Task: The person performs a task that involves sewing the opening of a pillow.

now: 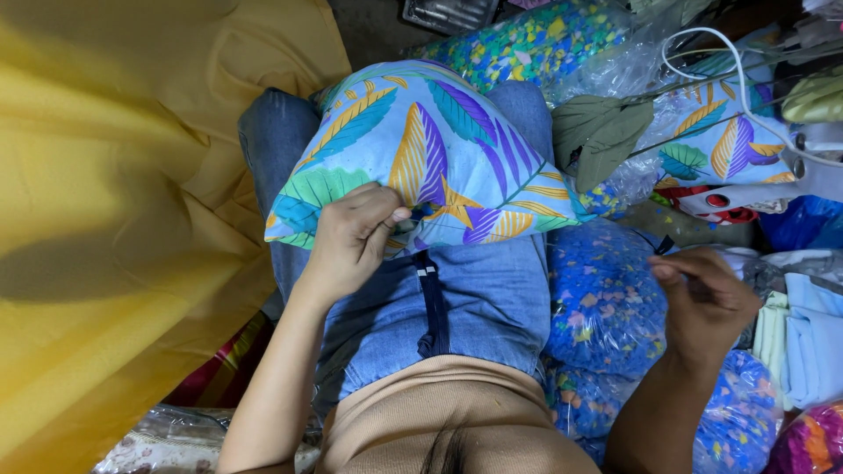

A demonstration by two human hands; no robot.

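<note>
Head cam: left hand [351,241] pinches leaf-print cushion [430,158] edge on lap

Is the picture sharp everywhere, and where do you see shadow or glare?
In the head view, the leaf-print cushion and the left hand pinching its edge are sharp; the raised right hand looks slightly soft; a dark shadow crosses the yellow cloth at lower left; the clear plastic bags of coloured foam bits show small glare spots; the edges bend a little, as from a wide lens.
</note>
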